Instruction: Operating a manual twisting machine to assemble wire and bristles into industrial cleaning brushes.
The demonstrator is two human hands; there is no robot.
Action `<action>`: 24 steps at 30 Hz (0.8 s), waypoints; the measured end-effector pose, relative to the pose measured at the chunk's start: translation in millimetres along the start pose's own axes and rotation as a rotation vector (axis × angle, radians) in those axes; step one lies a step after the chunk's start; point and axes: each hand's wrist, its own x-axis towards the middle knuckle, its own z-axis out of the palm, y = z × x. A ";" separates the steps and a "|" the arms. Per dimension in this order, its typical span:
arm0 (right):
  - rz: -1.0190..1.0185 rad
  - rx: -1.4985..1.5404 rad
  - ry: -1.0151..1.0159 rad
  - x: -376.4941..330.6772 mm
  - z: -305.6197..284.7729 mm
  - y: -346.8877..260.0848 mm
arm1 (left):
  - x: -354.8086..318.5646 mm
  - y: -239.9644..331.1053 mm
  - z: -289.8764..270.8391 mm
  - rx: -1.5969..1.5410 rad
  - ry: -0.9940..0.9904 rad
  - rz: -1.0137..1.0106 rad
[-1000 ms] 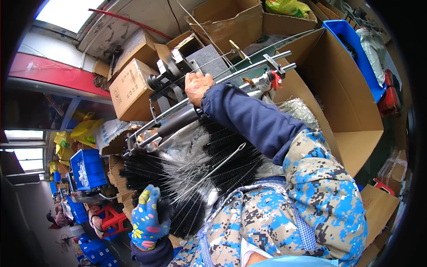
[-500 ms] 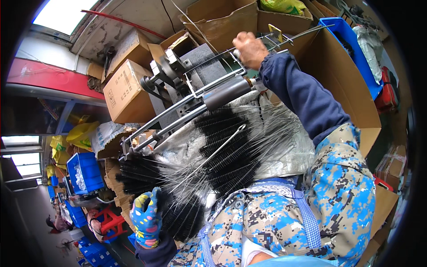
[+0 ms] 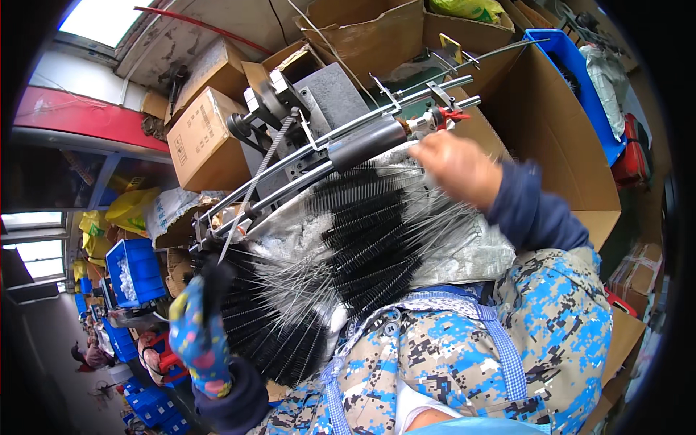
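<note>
My left hand (image 3: pixel 199 333), in a blue patterned glove, is closed round a black-bristled wire brush (image 3: pixel 217 283), blurred. From its top a grey wire stem (image 3: pixel 262 170) slants up to the wheel end of a metal machine (image 3: pixel 366 145). My bare right hand (image 3: pixel 460 167) is over the lap near the machine's red-handled fitting (image 3: pixel 451 116); motion smears its fingers. Black wire brushes (image 3: pixel 370 246) with thin bare stems lie in a bundle on a whitish sheet (image 3: pixel 471 250) across my lap. More brushes (image 3: pixel 283 341) fan out beside my left hand.
Cardboard boxes (image 3: pixel 206 138) stand behind the machine. A large open carton (image 3: pixel 558 123) and a blue bin (image 3: pixel 573 80) are at the right. Another blue bin (image 3: pixel 136 272) holds white pieces at the left. Farther back at left a person (image 3: pixel 94 355) is partly visible.
My right hand has come down and back from the machine's far rods. My left hand has moved left, and a brush with its stem toward the machine now shows in it.
</note>
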 end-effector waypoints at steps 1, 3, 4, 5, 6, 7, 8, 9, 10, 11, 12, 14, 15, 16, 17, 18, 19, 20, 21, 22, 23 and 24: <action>-0.066 -0.040 0.287 3.0 3.2 -28.0 | 11.4 3.0 13.8 -0.064 -0.072 0.009; -0.254 0.078 0.441 12.4 -17.0 -82.2 | 37.6 29.7 36.8 -0.215 -0.277 0.057; -0.286 0.171 0.499 17.6 -17.9 -111.0 | 43.3 47.1 43.0 -0.328 -0.317 0.086; -0.344 0.224 0.530 23.3 -15.6 -132.3 | 42.3 60.2 52.6 -0.440 -0.359 0.107; -0.354 0.388 0.522 26.6 -11.0 -151.0 | 34.0 70.6 56.7 -0.506 -0.354 0.113; -0.397 0.337 0.480 27.5 -12.8 -151.9 | 26.9 76.3 61.2 -0.581 -0.353 0.125; -0.426 0.345 0.394 29.7 -10.6 -144.6 | 23.5 72.2 60.2 -0.775 -0.333 0.069; -0.456 0.355 0.313 33.1 -7.6 -132.6 | 10.0 61.0 59.6 -0.951 -0.269 -0.119; -0.453 0.190 0.390 38.5 4.4 -113.2 | 2.8 46.4 48.0 -0.888 -0.518 -0.309; -0.389 0.076 0.388 47.4 9.9 -93.1 | -8.0 28.8 33.9 -0.802 -0.757 -0.506; -0.282 -0.077 0.272 59.4 13.3 -72.4 | -29.2 10.7 25.1 -0.482 -0.987 -0.328; -0.040 -0.174 0.289 86.8 16.8 -36.8 | -60.6 11.6 18.0 0.068 -1.302 -0.133; 0.002 -0.175 0.262 105.7 23.5 -18.9 | -70.1 24.1 20.2 0.296 -1.403 -0.136; 0.090 -0.257 0.208 125.0 30.7 -11.9 | -80.1 27.2 26.0 0.330 -1.435 -0.124; 0.119 -0.246 0.031 145.0 36.2 -6.2 | -89.0 26.5 31.5 0.336 -1.410 -0.103; 0.145 -0.217 -0.084 168.9 37.4 -14.2 | -100.7 23.7 28.0 0.342 -1.387 -0.120; 0.185 -0.163 -0.174 177.5 36.9 -12.3 | -103.0 18.3 36.2 0.327 -1.359 -0.088; 0.198 -0.160 -0.180 178.8 40.3 -8.5 | -103.3 14.2 41.4 0.321 -1.355 -0.076; 0.191 -0.144 -0.180 182.7 45.9 -9.3 | -104.3 14.1 39.4 0.307 -1.297 -0.073; 0.182 -0.140 -0.177 185.7 50.8 -7.3 | -105.2 13.7 37.5 0.293 -1.239 -0.069; 0.184 -0.100 -0.162 187.9 55.3 -4.0 | -106.7 12.3 35.7 0.298 -1.240 -0.079; 0.197 -0.066 -0.153 186.2 54.9 -3.0 | -107.9 9.3 36.6 0.279 -1.229 -0.089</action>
